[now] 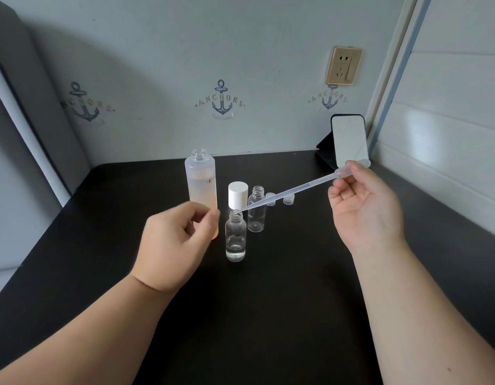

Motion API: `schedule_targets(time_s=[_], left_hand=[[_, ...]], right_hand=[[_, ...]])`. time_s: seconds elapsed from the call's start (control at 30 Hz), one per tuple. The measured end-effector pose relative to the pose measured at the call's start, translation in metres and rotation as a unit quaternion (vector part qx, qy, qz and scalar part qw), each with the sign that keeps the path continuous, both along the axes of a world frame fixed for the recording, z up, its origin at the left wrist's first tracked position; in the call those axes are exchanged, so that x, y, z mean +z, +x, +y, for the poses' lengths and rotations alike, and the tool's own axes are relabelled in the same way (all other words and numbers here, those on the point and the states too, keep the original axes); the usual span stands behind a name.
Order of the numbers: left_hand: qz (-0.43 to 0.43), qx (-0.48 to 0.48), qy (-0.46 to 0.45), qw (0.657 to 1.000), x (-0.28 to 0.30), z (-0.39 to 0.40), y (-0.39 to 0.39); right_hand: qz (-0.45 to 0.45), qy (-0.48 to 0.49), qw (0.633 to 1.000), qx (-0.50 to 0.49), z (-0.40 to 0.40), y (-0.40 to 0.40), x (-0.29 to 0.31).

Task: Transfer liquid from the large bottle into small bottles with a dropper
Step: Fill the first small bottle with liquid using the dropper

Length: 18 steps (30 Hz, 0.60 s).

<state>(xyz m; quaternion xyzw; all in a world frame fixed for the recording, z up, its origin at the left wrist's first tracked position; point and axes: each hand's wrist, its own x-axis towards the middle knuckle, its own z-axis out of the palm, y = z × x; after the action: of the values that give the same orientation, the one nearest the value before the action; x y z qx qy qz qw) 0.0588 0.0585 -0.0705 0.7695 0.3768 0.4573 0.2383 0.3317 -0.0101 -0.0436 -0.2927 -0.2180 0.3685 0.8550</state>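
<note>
A tall frosted large bottle stands uncapped on the black table, holding pale orange liquid. Its white cap stands beside it. A small clear bottle stands in front with a little liquid at its bottom. A second small bottle stands behind it and looks empty. My right hand pinches the bulb of a clear plastic dropper, whose tip sits at the mouth of the front small bottle. My left hand hovers loosely curled just left of that bottle, in front of the large bottle's base, holding nothing.
Two small clear caps lie behind the small bottles. A phone on a black stand leans at the table's back right corner. A wall with a gold socket rises behind, and a white panel wall closes the right side.
</note>
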Motion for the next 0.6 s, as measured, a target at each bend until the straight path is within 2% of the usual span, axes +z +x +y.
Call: schedule_targets(time_s=[0.13,0.27,0.6], left_hand=[[0.108,-0.065,-0.043,0.991,-0.004,0.005,0.008],[0.184,-0.083,-0.031,0.979,-0.009,0.010,0.013],[0.153,-0.115,-0.009,0.981,-0.009,0.009,0.013]], right_hand=[[-0.001,0.003,1.000,-0.002,0.000,0.001,0.000],[-0.006,0.003,1.000,-0.006,-0.001,0.001,0.000],[-0.004,0.011,1.000,-0.010,-0.001,0.002,0.001]])
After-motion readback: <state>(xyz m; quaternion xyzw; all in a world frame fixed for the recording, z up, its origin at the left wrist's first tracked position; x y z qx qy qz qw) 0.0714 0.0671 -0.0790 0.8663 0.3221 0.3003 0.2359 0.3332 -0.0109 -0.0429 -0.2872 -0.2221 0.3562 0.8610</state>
